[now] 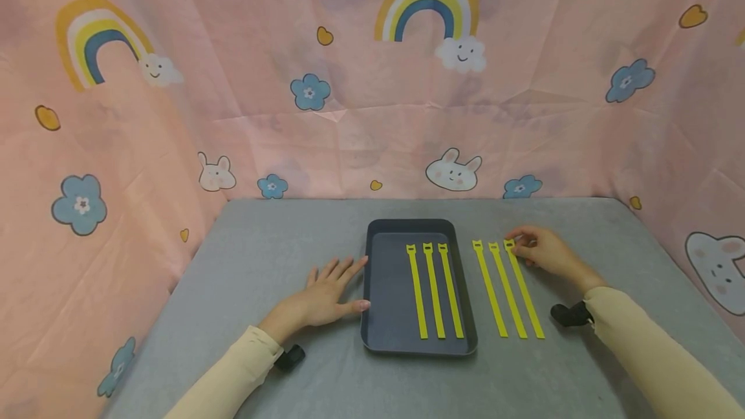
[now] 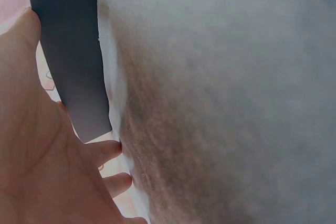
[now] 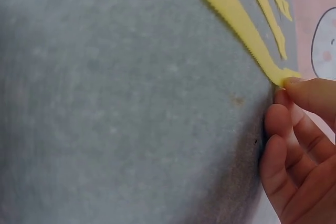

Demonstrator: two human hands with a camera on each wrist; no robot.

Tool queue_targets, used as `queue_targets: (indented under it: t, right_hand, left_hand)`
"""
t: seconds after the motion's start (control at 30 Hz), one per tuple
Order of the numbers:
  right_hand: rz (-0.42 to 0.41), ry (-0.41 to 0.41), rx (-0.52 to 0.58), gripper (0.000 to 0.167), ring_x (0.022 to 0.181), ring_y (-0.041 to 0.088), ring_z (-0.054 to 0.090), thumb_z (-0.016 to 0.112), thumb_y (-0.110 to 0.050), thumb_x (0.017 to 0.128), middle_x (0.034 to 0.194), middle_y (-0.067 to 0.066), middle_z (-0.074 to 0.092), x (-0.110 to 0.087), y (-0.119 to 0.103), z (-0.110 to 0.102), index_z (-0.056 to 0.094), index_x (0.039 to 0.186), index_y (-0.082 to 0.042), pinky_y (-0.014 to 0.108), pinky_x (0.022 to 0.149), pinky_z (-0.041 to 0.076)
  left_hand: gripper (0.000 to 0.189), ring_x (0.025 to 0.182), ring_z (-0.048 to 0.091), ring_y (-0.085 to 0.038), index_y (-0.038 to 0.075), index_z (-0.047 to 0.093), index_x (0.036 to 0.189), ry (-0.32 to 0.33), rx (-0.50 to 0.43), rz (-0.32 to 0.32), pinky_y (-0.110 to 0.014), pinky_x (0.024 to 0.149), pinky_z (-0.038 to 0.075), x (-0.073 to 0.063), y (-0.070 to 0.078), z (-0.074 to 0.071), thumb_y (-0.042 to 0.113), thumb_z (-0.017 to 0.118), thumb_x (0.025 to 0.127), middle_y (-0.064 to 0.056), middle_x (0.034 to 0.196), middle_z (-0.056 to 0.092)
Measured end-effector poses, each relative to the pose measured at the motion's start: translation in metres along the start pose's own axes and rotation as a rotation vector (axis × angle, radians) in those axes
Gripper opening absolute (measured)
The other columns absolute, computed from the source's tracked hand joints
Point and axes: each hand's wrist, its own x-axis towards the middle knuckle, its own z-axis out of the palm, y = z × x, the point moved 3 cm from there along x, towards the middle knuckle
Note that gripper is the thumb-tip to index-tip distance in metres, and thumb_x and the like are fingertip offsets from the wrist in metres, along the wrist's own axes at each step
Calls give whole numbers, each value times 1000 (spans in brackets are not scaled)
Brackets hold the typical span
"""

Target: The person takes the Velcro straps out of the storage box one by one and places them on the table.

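A dark grey tray point(image 1: 387, 290) lies on the table, its side wall point(image 2: 73, 56) also visible in the left wrist view. My left hand point(image 1: 321, 297) touches its left rim, fingers spread and straight. Inside the tray, on its right half, three yellow hook-and-loop cable ties point(image 1: 433, 293) lie side by side. To the right of the tray are three more; the outermost cable tie point(image 1: 526, 290) has its slotted head between the thumb and index finger of my right hand point(image 1: 547, 252). In the right wrist view, that cable tie point(image 3: 231, 14) bends up slightly at the pinched end.
A grey cloth point(image 1: 279, 225) covers the table. Pink printed curtains point(image 1: 349, 141) hang behind and at both sides. A black wrist device point(image 1: 290, 358) sits by the left cuff, another black device point(image 1: 570, 314) by the right cuff.
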Motion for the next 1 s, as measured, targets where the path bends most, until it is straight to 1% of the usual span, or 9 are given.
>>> queue_targets:
  t: [0.27,0.57,0.83,1.0]
  right_hand:
    - [-6,13,-28,28,65,14,57,64,-9,94,92,13,67,0,-1,0,63,121,-1,29,56,49]
    - [2,23,-54,24,68,16,56,63,-7,94,90,13,65,1,-3,2,64,118,0,28,57,48]
    - [4,23,-39,25,72,16,58,63,-6,94,92,14,66,1,-4,3,64,118,1,29,59,50]
    - [-2,16,-25,25,73,16,59,62,-6,94,94,16,67,0,-5,-2,64,118,1,29,59,51]
  left_hand:
    - [85,155,8,-39,42,2,158,1,-2,0,-72,116,6,0,1,-1,73,44,92,-7,168,14]
    - [85,155,8,-39,42,2,158,5,-7,2,-72,116,6,-1,1,-1,72,45,92,-7,168,14]
    - [85,156,7,-38,42,2,158,5,-13,-3,-72,117,5,-1,1,0,73,45,91,-6,168,14]
    - [86,156,6,-38,43,0,158,-1,-7,0,-71,117,5,0,0,1,75,43,91,-6,169,12]
